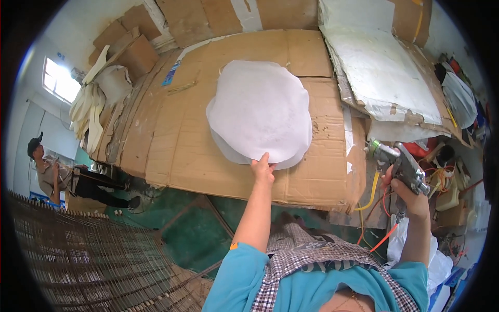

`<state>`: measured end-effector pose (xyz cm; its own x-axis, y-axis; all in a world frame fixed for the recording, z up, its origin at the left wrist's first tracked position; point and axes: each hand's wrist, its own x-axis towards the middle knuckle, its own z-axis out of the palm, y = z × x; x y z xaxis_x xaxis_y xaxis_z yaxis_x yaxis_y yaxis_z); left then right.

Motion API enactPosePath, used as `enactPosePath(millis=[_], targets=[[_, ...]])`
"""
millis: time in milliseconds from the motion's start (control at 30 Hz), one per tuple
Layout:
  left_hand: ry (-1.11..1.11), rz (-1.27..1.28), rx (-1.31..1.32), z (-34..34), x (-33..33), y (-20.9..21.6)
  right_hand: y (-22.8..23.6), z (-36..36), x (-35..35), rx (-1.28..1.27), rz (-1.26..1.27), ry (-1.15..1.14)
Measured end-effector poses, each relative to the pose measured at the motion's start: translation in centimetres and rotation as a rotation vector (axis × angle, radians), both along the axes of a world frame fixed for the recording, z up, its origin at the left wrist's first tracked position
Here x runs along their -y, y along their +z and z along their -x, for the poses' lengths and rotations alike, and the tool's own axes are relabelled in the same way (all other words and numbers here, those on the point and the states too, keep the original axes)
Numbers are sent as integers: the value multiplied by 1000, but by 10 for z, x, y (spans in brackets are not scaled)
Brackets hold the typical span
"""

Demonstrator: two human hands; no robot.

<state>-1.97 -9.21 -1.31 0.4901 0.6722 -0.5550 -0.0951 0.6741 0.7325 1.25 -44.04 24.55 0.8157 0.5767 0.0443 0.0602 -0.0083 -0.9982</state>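
While our left fingers (265, 157) pinch the white sheets (262, 109) mid-frame, likely to steady them, our right fingers (387, 177) grip the spray gun (410, 169), frame right, apart from them.

At least two rounded white sheets (261, 112) lie within the edges of the cardboard (171, 140), with one spray gun (409, 169) past its right edge and one co-worker (48, 177) past its left.

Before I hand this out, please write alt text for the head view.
A left hand touches the near edge of layered, rounded white sheets lying on cardboard; the right hand holds a pistol-shaped metal tool. Another person is at far left.
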Motion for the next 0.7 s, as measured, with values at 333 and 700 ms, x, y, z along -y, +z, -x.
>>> enactPosePath(millis=[333, 700], targets=[[0, 30, 140, -7, 13, -7, 6, 5, 40, -87, 25, -72], [47, -21, 215, -16, 28, 2, -1, -7, -1, -28, 7, -110]])
